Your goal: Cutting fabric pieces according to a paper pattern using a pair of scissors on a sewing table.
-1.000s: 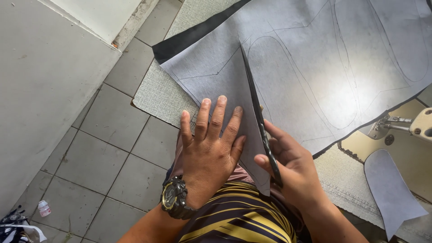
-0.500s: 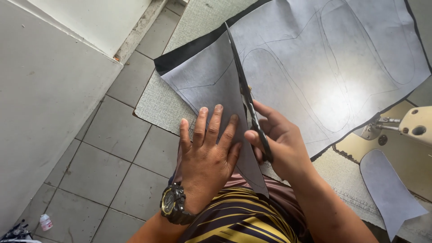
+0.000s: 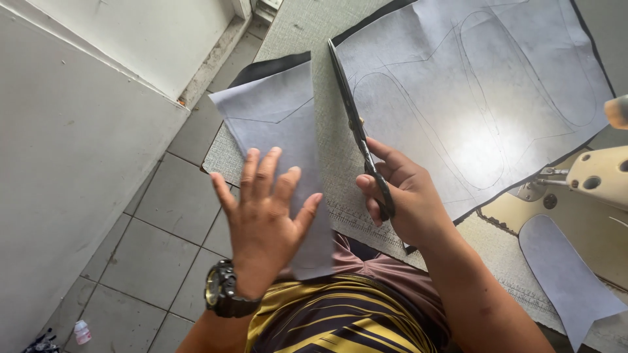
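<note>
Under the left hand lay a cut-off strip of grey fabric, fingers spread wide & flat on its lower part, palm down. Strip ran up & away from that hand, its far end sitting on a black layer at the table edge. Wristwatch on the left wrist.

Right hand sat just beside the left, fingers closed through the handles of black scissors. Blades looked shut, pointing up & away from the hand along the gap between the strip & the big grey fabric sheet. That sheet, w/ curved outlines drawn on it, spread to the right of the scissors.

Further right of the right hand: a cream sewing machine & a small cut grey piece. Left of the left hand, tiled floor well below.
</note>
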